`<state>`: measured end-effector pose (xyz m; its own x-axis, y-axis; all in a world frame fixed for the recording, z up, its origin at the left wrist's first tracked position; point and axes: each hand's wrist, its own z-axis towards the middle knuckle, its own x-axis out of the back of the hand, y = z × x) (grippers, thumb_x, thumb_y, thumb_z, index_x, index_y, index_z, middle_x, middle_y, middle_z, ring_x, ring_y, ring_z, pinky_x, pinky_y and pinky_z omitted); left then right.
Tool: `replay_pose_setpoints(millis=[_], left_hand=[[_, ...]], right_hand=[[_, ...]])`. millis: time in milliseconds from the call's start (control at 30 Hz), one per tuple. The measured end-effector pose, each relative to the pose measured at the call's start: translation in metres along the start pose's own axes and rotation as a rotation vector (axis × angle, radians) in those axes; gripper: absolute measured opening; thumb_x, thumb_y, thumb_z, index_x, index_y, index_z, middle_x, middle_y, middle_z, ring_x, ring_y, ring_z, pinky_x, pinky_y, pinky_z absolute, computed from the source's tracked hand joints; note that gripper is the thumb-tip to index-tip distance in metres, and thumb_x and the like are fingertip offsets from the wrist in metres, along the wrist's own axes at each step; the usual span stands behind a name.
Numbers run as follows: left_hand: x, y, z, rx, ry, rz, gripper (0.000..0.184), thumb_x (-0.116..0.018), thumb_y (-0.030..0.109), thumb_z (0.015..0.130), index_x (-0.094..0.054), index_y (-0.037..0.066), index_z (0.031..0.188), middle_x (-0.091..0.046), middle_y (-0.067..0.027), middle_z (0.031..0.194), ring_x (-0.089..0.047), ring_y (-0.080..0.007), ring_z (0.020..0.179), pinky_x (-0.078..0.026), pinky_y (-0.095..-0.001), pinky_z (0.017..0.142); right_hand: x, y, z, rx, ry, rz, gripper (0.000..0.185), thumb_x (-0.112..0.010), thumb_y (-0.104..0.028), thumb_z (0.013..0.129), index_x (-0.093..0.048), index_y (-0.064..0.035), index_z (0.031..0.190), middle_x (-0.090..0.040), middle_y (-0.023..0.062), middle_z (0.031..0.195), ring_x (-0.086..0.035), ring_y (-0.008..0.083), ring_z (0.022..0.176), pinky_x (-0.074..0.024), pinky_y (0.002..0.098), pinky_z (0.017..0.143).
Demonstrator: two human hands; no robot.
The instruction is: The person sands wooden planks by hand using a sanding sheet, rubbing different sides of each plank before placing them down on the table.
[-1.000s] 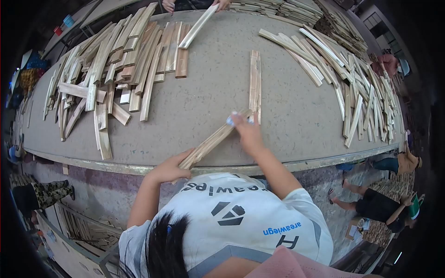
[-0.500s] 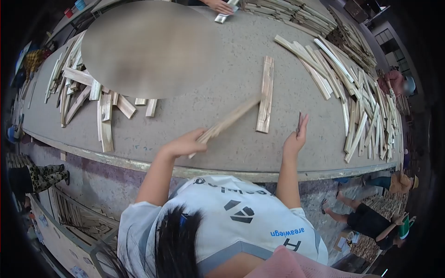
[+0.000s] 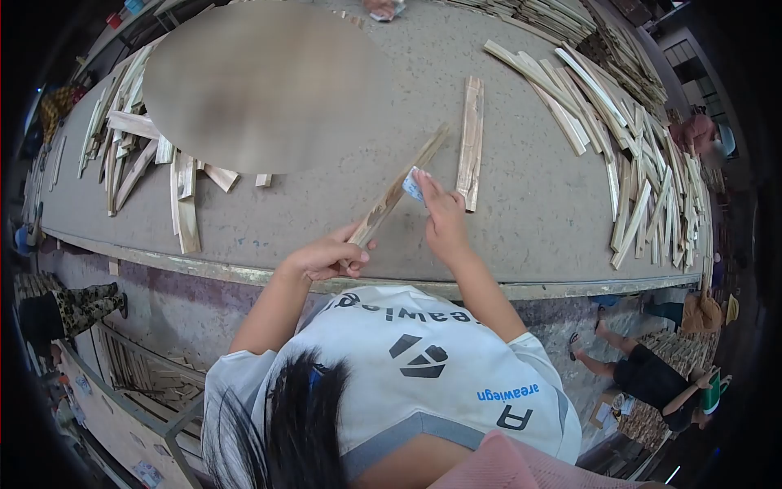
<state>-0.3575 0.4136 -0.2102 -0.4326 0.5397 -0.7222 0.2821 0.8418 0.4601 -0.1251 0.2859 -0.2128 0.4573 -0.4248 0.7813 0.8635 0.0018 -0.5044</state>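
Observation:
My left hand is closed round the near end of a wooden strip, which slants up and away to the right above the table. In my right hand is a small piece of sandpaper with a pale blue-and-white printed back. Its fingers press it against the strip's right side, around the middle. A second wooden strip lies flat on the table just beyond my right hand, pointing away from me.
Loose strips form a heap at the left and a larger heap at the right of the grey table. Another person's hand is at the far edge. Stacked wood stands behind. A blurred patch hides the table's far left.
My right hand has moved left from beside the lying strip, bringing the sandpaper onto the held strip. The held strip now tilts more steeply away from me.

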Motion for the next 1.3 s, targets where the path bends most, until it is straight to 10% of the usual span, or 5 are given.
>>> replay_pose_setpoints(millis=[167, 433, 700, 967, 1300], left_hand=[[0.042, 0.004, -0.017, -0.751, -0.031, 1.551, 0.098, -0.07, 0.021, 0.08, -0.017, 0.006, 0.161, -0.056, -0.0112, 0.114, -0.055, -0.0105, 0.08, -0.047, -0.0242, 0.061], [0.002, 0.091, -0.079, -0.41, -0.159, 0.373, 0.097, -0.075, 0.05, 0.083, -0.029, 0.005, 0.157, -0.062, -0.0217, 0.124, -0.062, -0.032, 0.109, -0.047, -0.0424, 0.102], [-0.073, -0.027, -0.029, -0.556, 0.711, 1.288, 0.089, -0.074, 0.032, 0.077, -0.036, 0.005, 0.152, -0.059, -0.0237, 0.133, -0.063, -0.035, 0.116, -0.049, -0.0413, 0.101], [-0.027, -0.039, -0.062, -0.167, 0.748, 1.389, 0.078, -0.074, 0.031, 0.067, -0.056, 0.013, 0.14, -0.072, -0.0228, 0.1, -0.07, -0.0385, 0.091, -0.056, -0.0441, 0.085], [-0.062, -0.044, -0.061, -0.056, 0.865, 1.489, 0.083, -0.072, 0.031, 0.066, -0.053, 0.01, 0.144, -0.071, -0.0256, 0.095, -0.07, -0.0389, 0.09, -0.056, -0.0455, 0.083]], right_hand=[[0.014, -0.016, 0.019, 0.367, -0.342, 0.005, 0.071, -0.058, 0.003, 0.083, -0.044, -0.0167, 0.149, -0.064, 0.005, 0.132, -0.058, 0.0231, 0.125, -0.0401, 0.0443, 0.096], [0.023, -0.028, 0.045, 0.078, -0.111, 0.497, 0.057, -0.065, -0.001, 0.091, -0.046, -0.0055, 0.144, -0.068, 0.0087, 0.124, -0.064, 0.0248, 0.113, -0.043, 0.0382, 0.099], [0.056, -0.078, 0.047, -0.641, 0.321, 1.702, 0.061, -0.058, -0.002, 0.098, -0.033, -0.0106, 0.153, -0.046, 0.0089, 0.146, -0.051, 0.0224, 0.129, -0.0401, 0.036, 0.11], [0.027, -0.018, 0.0, -0.672, 0.761, 1.185, 0.093, -0.043, 0.015, 0.083, -0.009, -0.0185, 0.163, -0.044, 0.0047, 0.155, -0.052, 0.0198, 0.125, -0.0431, 0.0328, 0.095], [-0.019, 0.036, -0.019, 0.051, -0.405, -0.295, 0.071, -0.05, 0.006, 0.082, -0.045, -0.0178, 0.149, -0.057, 0.0087, 0.144, -0.057, 0.0234, 0.128, -0.0351, 0.0535, 0.103]])
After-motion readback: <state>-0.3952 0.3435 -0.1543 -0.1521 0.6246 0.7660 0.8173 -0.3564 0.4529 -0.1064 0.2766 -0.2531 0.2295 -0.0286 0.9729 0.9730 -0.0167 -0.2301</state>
